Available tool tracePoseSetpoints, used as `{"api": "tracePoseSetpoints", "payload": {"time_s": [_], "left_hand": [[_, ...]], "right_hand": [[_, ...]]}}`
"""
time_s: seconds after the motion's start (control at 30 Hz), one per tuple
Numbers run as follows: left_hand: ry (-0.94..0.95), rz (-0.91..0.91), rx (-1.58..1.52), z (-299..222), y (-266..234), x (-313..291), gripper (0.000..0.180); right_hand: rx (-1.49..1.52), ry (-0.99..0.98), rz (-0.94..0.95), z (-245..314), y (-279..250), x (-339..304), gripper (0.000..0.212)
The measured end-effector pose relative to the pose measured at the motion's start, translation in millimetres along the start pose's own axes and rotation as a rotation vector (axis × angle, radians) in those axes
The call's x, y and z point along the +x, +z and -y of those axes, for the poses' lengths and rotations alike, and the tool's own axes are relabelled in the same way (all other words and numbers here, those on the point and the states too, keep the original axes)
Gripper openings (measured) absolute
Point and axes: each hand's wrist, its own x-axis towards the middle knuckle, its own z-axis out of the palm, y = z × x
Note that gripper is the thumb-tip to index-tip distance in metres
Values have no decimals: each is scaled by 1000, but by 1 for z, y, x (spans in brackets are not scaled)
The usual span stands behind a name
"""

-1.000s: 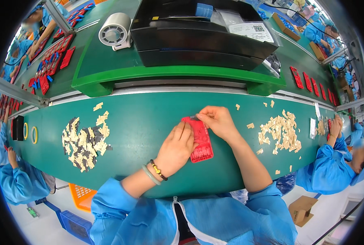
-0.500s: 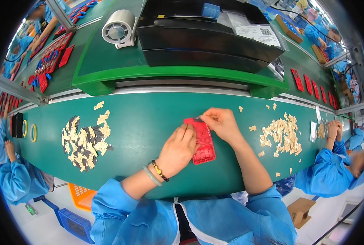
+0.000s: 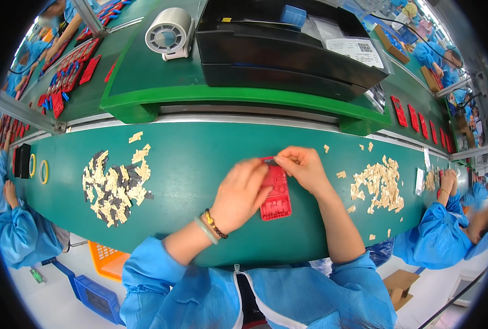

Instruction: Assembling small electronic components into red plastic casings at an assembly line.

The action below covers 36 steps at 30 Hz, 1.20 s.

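A red plastic casing with moulded ribs and recesses lies on the green work surface in front of me. At its upper end sits a small dark strip. My right hand pinches the right end of that strip between thumb and forefinger, at the casing's top corner. My left hand is over the casing's left edge, its fingers stretched toward the top and somewhat blurred. Its thumb is apart from the fingers, and whether it presses on the casing cannot be made out.
To the left lies a pile of cream and black pieces; to the right, a pile of cream pieces. Tape rings stand at far left. A green raised shelf holds a black box and a white fan. Co-workers sit on both sides.
My left hand has shifted off part of the casing, uncovering more of its inside. My right hand stays at the top corner with the strip. The whole view has shifted slightly.
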Motion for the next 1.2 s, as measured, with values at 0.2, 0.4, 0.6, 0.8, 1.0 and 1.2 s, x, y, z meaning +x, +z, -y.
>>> {"api": "tracePoseSetpoints", "payload": {"time_s": [0.2, 0.4, 0.6, 0.8, 1.0, 1.2], "left_hand": [[-191, -26, -298, 19, -13, 17, 16], [-169, -82, -293, 16, -11, 16, 5], [-131, -49, -218, 12, -13, 17, 10], [-177, -125, -75, 3, -6, 9, 28], [112, 56, 159, -10, 12, -7, 39], [100, 65, 208, -12, 12, -6, 37]], "right_hand": [[-307, -378, -74, 18, 17, -19, 11], [-796, -633, -299, 28, 31, -21, 23], [-620, -657, -293, 18, 24, -15, 20], [-206, -300, -268, 11, 15, -6, 11], [-294, -18, -109, 5, 7, 4, 12], [-312, 32, -63, 6, 2, 5, 13]]}}
